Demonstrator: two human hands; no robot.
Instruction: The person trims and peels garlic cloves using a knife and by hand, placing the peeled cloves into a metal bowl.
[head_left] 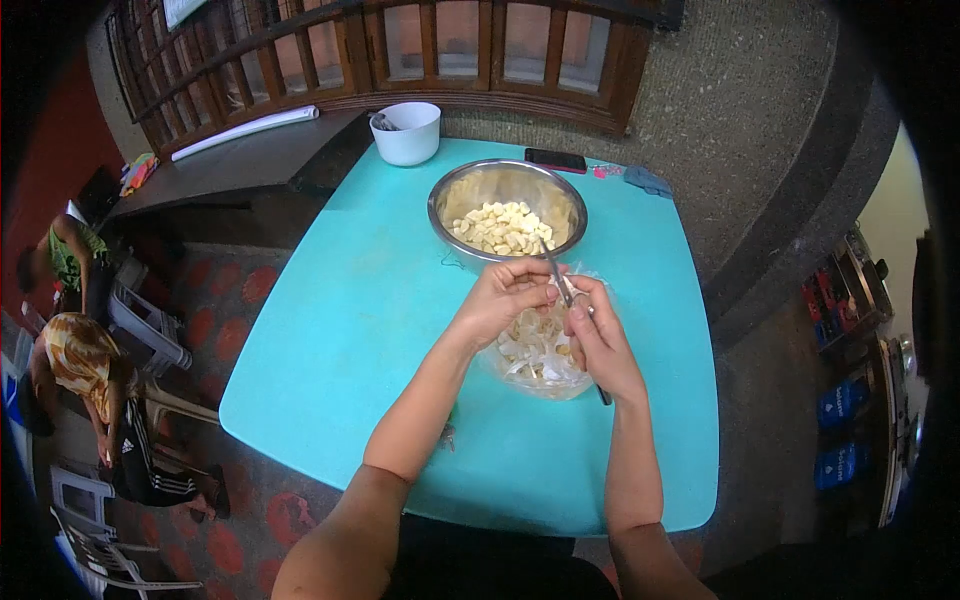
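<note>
My right hand (603,345) is closed round a small knife (554,268), its blade slanting up and to the left and its dark handle end showing below the palm. Against the blade, my left hand (500,303) pinches a small whitish garlic clove, mostly covered by the fingers. Under both hands a clear plastic bag (540,375) stands open with pale papery skins in it. Just beyond is a steel bowl (449,226) that holds many peeled garlic cloves (505,228).
The turquoise table (330,330) carries a white bowl (408,140) with something dark in it, a phone (555,160) and a blue-grey cloth (648,181) along the far edge. Two people (80,350) and plastic chairs (145,325) are at the left. A rough wall borders the far side.
</note>
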